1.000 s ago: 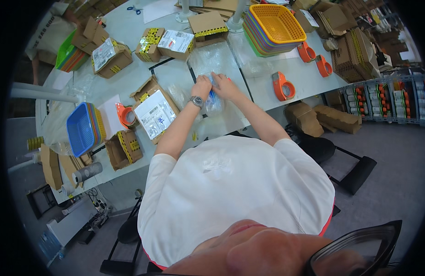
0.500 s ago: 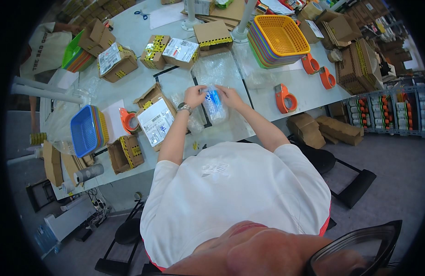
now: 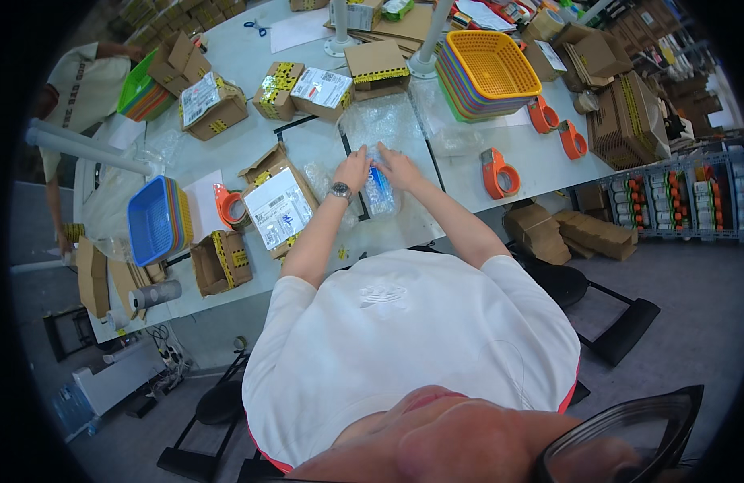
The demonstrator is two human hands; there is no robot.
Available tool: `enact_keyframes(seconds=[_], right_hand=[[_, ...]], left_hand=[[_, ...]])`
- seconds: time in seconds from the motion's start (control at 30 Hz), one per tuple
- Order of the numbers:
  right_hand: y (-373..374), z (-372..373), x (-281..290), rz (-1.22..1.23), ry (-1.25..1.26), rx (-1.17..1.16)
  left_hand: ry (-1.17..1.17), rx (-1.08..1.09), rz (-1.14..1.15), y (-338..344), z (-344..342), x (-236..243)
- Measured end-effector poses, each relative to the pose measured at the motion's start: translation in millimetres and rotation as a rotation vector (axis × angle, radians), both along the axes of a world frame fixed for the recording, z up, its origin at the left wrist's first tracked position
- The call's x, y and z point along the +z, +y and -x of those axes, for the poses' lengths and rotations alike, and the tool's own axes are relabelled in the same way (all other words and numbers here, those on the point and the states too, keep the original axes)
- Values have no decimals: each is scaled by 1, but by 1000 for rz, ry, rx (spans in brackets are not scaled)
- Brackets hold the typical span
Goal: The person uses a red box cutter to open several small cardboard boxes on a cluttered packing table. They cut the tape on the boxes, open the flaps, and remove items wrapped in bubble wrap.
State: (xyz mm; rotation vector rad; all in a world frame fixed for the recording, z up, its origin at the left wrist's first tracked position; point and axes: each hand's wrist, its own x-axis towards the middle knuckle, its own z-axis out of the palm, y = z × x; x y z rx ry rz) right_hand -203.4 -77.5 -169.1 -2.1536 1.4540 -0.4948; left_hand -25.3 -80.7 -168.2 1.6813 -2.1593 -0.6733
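1. Left hand (image 3: 352, 171): fingers bent, only narrowly apart, touching the far end of a bubble-wrapped bundle (image 3: 381, 196) from its left side. Whether film is pinched between thumb and fingers, cannot tell.
2. Right hand (image 3: 399, 169): fingers bent and near together, tips at the same far end, just beside the left fingertips. Firmness of grip cannot be told (knuckles cover the contact).
3. Bundle: lies on the table (image 3: 424, 216), in front of the person's chest, near end toward the body; blue and white show through clear wrap. Far end mostly hidden by the hands.
4. Beyond the hands, a sheet of bubble wrap (image 3: 380, 121) spreads flat across the table. A loose clump of wrap (image 3: 319, 179) sits left of the left hand, near the wrist.
5. Crowding the left forearm: a labelled carton (image 3: 279, 209), flap raised at its far end. Farther left, an orange tape dispenser (image 3: 229, 207), a small open carton (image 3: 220, 264) and a blue-topped basket stack (image 3: 158, 221).
6. Ahead: a taped box with a white label (image 3: 323, 90) near the sheet's far left edge.
7. Right side: a yellow-topped basket stack (image 3: 492, 68); nearer, another orange dispenser (image 3: 499, 175), well apart from the right hand.
8. Upper left: a co-worker (image 3: 82, 88) in a light shirt at the table's edge.
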Motion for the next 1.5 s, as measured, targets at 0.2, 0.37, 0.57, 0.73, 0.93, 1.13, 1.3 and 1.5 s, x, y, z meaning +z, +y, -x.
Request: enact_keyframes(seconds=[0.2,0.37,0.57,0.73,0.93,1.13,1.3,1.5], right_hand=[[36,0,53,68,90,-11],[55,-1,126,136,82,124],[70,29,188,306,-107,369],[73,36,185,330,-283,448],[77,2,176,483,-424,99],[84,-2,207,238,-364,66],[88,7,265,393,82,180],[112,24,334,751,378,517]], left_hand=[[-188,-258,254,28,-5,55],[-224,-268,167,46,-12,139],[384,-264,132,78,-44,206],[644,-129,-56,94,-52,199],[531,57,220,95,-32,199],[399,-94,375,98,-34,231],[-261,-327,579,105,-37,271],[-465,-536,1002,130,-38,332]])
